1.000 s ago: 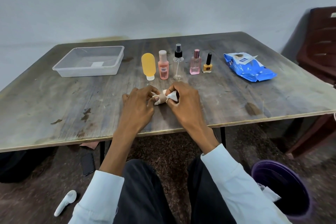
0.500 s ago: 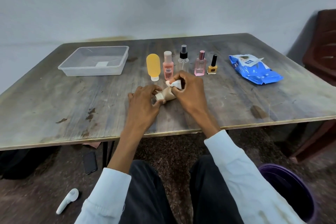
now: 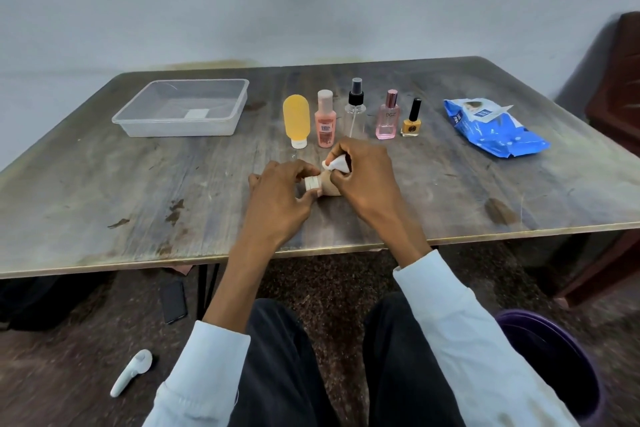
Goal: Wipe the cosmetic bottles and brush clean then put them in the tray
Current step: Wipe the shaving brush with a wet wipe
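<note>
Beige tube (image 3: 327, 188) mostly hidden between left hand (image 3: 282, 198) and right hand (image 3: 363, 173); wipe (image 3: 337, 165) largely buried in right fingers. Bin (image 3: 554, 357) and chair (image 3: 620, 80) cut off at right edge. Label print on pack (image 3: 491, 128) too small to read.

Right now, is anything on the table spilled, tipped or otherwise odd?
Nothing spilled or tipped. The five bottles stand upright in a row, and the tray is still bare. The only oddity: dark stains on the table.

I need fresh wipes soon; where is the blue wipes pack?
In the head view, the blue wipes pack lies on the table's far right side, right of the yellow nail polish bottle.
</note>
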